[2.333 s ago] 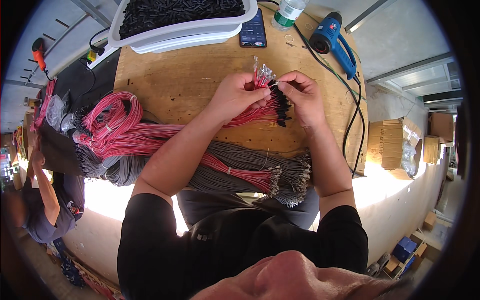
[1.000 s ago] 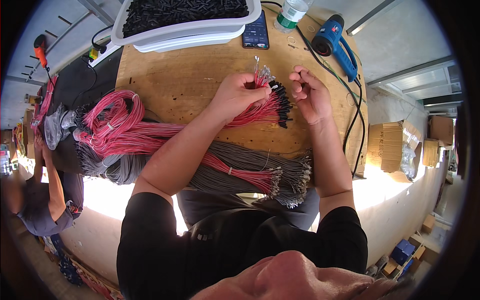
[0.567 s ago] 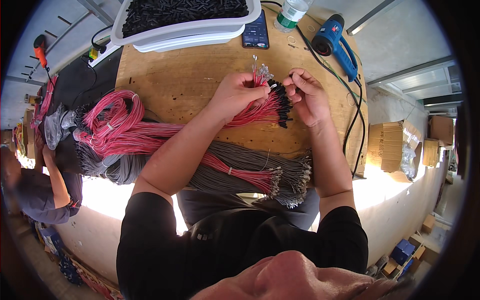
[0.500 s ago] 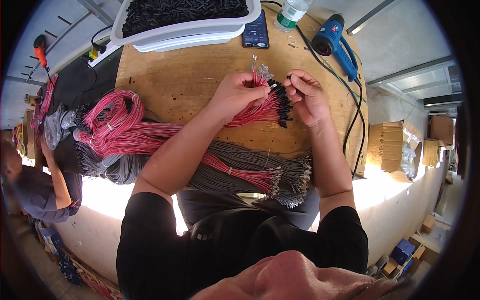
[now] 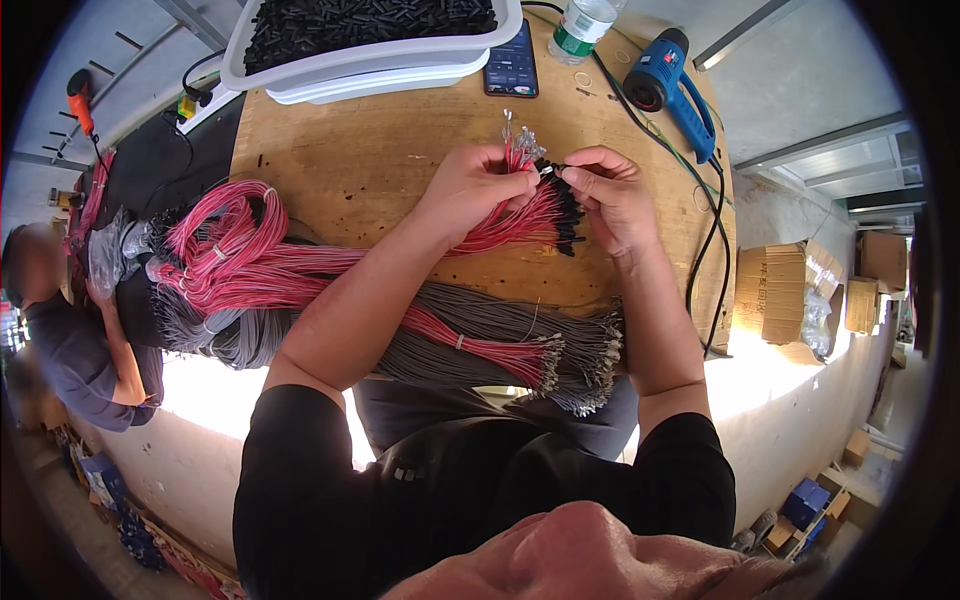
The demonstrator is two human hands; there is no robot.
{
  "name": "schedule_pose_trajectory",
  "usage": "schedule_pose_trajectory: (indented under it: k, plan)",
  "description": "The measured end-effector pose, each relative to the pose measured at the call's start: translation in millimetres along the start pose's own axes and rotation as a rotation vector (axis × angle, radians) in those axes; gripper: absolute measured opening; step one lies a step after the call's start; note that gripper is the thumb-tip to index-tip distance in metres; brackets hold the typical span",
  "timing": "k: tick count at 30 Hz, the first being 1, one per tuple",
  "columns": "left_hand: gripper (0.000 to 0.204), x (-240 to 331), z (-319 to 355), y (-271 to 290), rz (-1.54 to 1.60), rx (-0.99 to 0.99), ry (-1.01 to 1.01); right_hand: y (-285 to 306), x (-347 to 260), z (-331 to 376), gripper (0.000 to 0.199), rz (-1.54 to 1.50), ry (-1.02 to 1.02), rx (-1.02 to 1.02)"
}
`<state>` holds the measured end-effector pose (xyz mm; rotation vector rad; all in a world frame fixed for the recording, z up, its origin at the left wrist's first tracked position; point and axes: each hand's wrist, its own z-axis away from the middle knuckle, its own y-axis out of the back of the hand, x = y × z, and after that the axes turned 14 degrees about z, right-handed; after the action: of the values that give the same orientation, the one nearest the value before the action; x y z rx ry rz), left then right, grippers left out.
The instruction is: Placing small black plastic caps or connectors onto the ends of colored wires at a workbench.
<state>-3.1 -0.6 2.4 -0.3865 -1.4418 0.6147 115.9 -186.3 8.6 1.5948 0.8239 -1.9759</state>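
Note:
My left hand is closed round a bunch of thin red wires, whose bare metal terminals stick up past the fingers. One terminal points out from the thumb toward the right. Between thumb and fingertip, my right hand pinches a small black sleeve right at that terminal; whether it is over the metal cannot be seen. Below the hands, other red wires fan out, their ends covered by black sleeves. A coiled red wire bundle lies to the left.
A white tub full of black sleeves stands at the back, beside a phone. A bottle and a blue heat gun with its cable are back right. Grey cable bundles line the near edge. Another person works at left.
My right hand has moved left, bringing the black sleeve up to the terminal at my left thumb. My left hand stays put. The other person's head has come further into view.

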Motion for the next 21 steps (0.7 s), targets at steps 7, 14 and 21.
schedule_pose_trajectory:
  k: [7,14,21]
  plan:
    - [0.011,-0.8,-0.1,-1.2,-0.031,0.027,-0.002,-4.0,-1.8,3.0,0.013,0.056,-0.011,0.018]
    - [0.011,-1.0,0.2,-1.0,-0.088,0.025,-0.014,-4.5,-0.2,3.0,0.014,0.074,-0.008,0.015]
    - [0.012,-4.0,-0.2,-0.5,-0.104,0.022,-0.054,-8.3,2.1,3.8,0.016,0.154,0.074,0.038]
